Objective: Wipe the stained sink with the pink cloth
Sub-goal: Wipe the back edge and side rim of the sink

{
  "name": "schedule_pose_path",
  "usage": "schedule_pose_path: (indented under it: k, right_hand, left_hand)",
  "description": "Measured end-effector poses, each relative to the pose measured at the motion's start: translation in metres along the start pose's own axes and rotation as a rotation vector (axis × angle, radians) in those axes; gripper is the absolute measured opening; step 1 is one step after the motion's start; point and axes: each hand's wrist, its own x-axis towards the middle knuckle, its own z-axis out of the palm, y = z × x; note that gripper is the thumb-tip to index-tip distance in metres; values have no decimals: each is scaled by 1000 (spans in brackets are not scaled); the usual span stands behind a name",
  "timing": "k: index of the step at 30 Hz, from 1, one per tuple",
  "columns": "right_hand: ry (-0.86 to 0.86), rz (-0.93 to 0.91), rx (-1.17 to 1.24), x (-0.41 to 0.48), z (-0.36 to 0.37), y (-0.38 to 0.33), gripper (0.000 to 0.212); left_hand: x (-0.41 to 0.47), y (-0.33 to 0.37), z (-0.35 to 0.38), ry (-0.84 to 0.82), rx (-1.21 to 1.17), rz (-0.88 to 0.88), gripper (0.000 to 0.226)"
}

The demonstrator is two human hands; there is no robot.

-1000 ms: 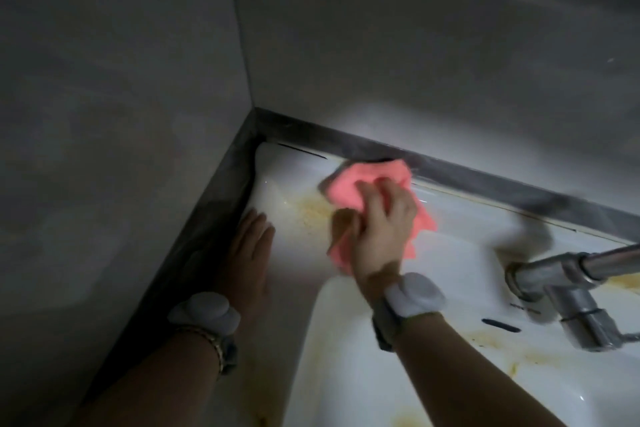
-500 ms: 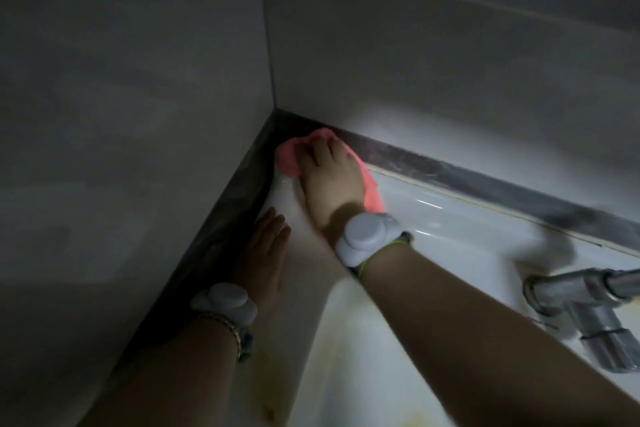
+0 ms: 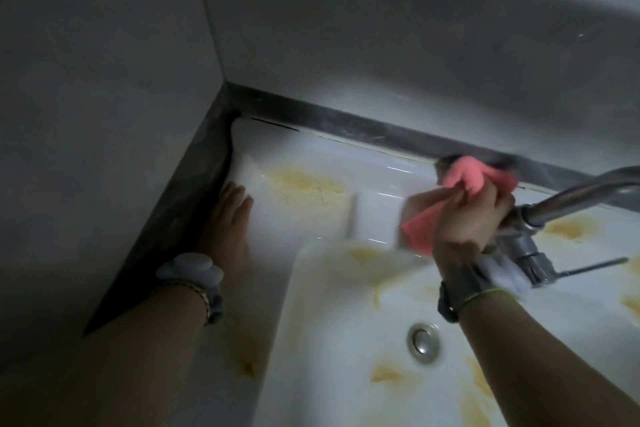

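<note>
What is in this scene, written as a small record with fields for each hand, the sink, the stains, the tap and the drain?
left hand: rests flat on the left ledge, fingers straight
right hand: grips the crumpled pink cloth at the back ledge, beside the tap; blurred
sink: white ceramic sink, set in a wall corner
stains: yellow-brown stains on the back ledge and in the basin
tap: grey metal tap, right of the cloth
drain: round metal drain in the basin floor

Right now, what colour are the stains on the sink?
Yellowish-brown stains on the white sink, clearest in the head view.
</note>
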Motion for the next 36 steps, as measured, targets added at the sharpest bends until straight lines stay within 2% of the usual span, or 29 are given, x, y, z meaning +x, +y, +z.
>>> schedule_pose_path:
  k: [1, 2, 3, 5, 6, 7, 8, 10, 14, 16, 17, 18, 20, 23, 28, 31, 33, 36]
  right_hand:
    - [47, -5, 18, -6, 6, -9, 31]
    - [45, -88, 43, -15, 12, -20, 32]
    - [-16, -187, 58, -29, 19, -35, 33]
    - [-200, -467, 180, -47, 34, -60, 40]
    - [-296, -695, 181, -53, 46, -74, 47]
    - [-398, -948, 90, -60, 56, -89, 52]
    - [-465, -1125, -3, -65, 67, -104, 52]
    - [-451, -1431, -146, -66, 86, -132, 40]
    - [-488, -1737, -364, -54, 97, -143, 42]
    - [-543, -1772, -621, -42, 90, -116, 43]
    - [-652, -1798, -732, -34, 88, -99, 45]
    - [-741, -1843, -775, -27, 85, -85, 48]
    - [-875, -1811, -773, -16, 79, -78, 51]
    - [-928, -1623, -608, -29, 91, -96, 52]
    - [-849, -1444, -219, -85, 116, -129, 50]
    - [-1026, -1258, -74, -84, 101, -107, 54]
    - [-1087, -1104, -33, -76, 86, -85, 53]
    - [-1025, -1080, -85, -78, 84, -74, 51]
  left_hand:
    - [1, -1, 0, 7, 2, -6, 49]
    - [1, -1, 2, 19, 3, -6, 49]
    - [1, -2, 4, 34, 6, -3, 49]
    - [2, -3, 5, 54, -12, 2, 48]
    - [2, -4, 6, 60, -28, 0, 47]
    - [2, -5, 6, 50, -44, -9, 46]
    - [1, -6, 8, 39, -54, -11, 46]
    - [1, -7, 9, 20, -52, -19, 49]
    - [1, -8, 6, -8, -25, 1, 53]
    - [1, -7, 4, -5, 3, 7, 54]
    - [1, -7, 3, 1, 3, 9, 55]
    - [1, -7, 2, 12, 3, 7, 54]
    - [1, -5, -1, 28, 21, -4, 52]
    - [2, -3, -3, -15, 25, -15, 53]
    - [0, -2, -2, -54, 98, -59, 45]
    - [-5, -3, -2, -137, 85, -202, 67]
    - [-7, -2, -6, -163, 31, -234, 65]
    - [-7, 1, -4, -126, -20, -229, 58]
